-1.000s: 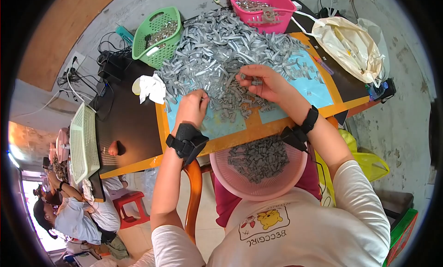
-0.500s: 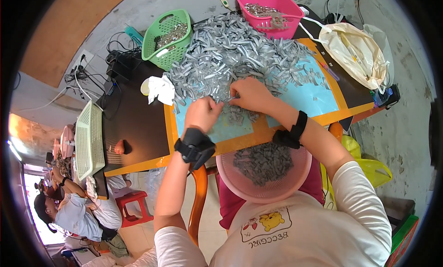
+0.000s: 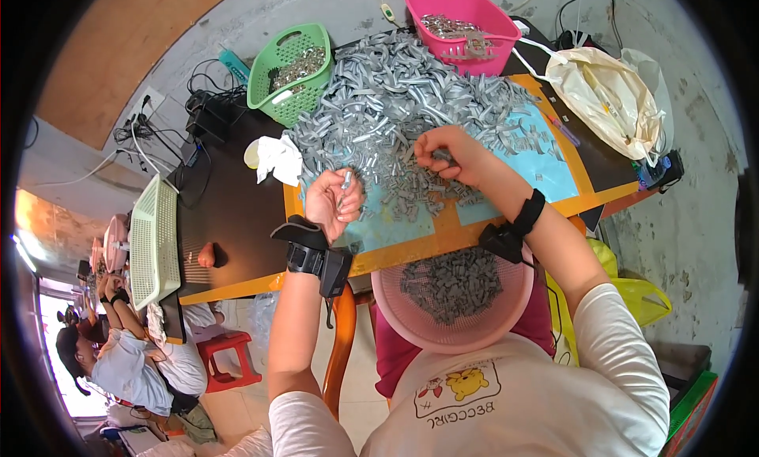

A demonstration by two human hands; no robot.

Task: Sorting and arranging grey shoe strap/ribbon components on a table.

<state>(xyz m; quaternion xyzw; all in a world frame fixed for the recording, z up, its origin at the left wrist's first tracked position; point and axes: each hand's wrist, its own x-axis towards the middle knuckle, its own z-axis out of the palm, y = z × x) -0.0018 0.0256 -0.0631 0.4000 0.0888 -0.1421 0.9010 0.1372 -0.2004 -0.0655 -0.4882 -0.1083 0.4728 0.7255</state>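
Observation:
My left hand (image 3: pixel 332 204) is turned partly palm up near the front left of the table, its fingers curled around a small silvery piece (image 3: pixel 346 180) between thumb and fingertips. To its right, my right hand (image 3: pixel 452 158) hovers over the near side of the heap with fingers bent inward; something grey shows at them, too small to name. A large heap of short grey strips (image 3: pixel 387 81) covers the middle of the table. Smaller grey pieces (image 3: pixel 407 200) lie scattered between my hands. On my lap rests a pink basin (image 3: pixel 387 311) holding many grey pieces (image 3: pixel 455 287).
Behind the heap stand a green basket (image 3: pixel 288 105) and a pink basket (image 3: pixel 494 58), both holding shiny metal parts. White tissue (image 3: pixel 278 158) lies left, a cream bag (image 3: pixel 605 101) right. A pale basket (image 3: pixel 154 239) sits at the left edge. Another person (image 3: pixel 130 362) works beyond.
My hands have drawn apart. The left has rolled palm up, showing the silvery piece; the right has shifted slightly right, fingers curled.

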